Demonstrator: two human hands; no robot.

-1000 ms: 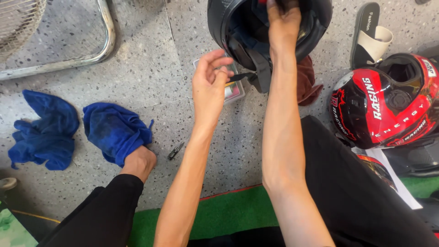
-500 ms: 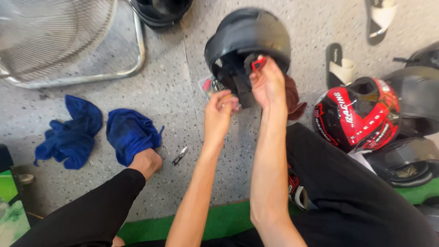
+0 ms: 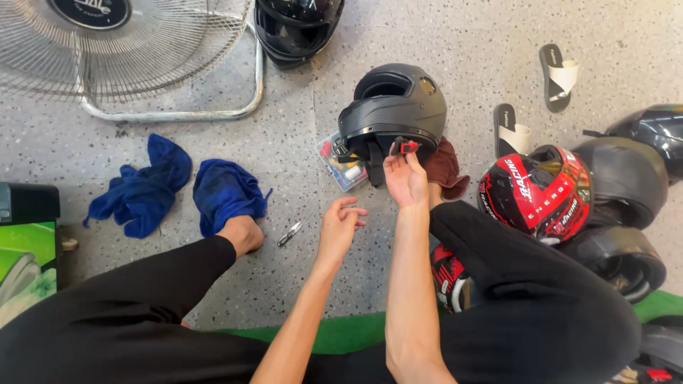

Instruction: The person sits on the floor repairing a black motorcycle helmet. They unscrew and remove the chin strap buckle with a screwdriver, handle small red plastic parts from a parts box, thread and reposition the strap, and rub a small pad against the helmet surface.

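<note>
A matte black helmet [image 3: 395, 107] rests on the speckled floor in front of me, over a dark red cloth [image 3: 447, 168]. My right hand [image 3: 405, 178] pinches the red buckle [image 3: 408, 147] of the helmet's chin strap at its lower rim. My left hand [image 3: 340, 226] hovers lower and to the left, fingers loosely curled, holding nothing. A small clear box [image 3: 340, 162] of bits lies at the helmet's left side. Small metal snips [image 3: 289, 233] lie on the floor left of my left hand.
Two blue rags [image 3: 178, 188] lie by my bare foot [image 3: 242, 233]. A floor fan [image 3: 128, 50] stands at top left, a glossy black helmet [image 3: 299, 28] at the top. A red and black helmet [image 3: 537, 192], dark helmets [image 3: 626, 185] and sandals [image 3: 558, 75] sit to the right.
The helmet went from held up near the camera to resting on the floor. My left hand came off it and dropped lower left; my right hand stayed on the strap buckle.
</note>
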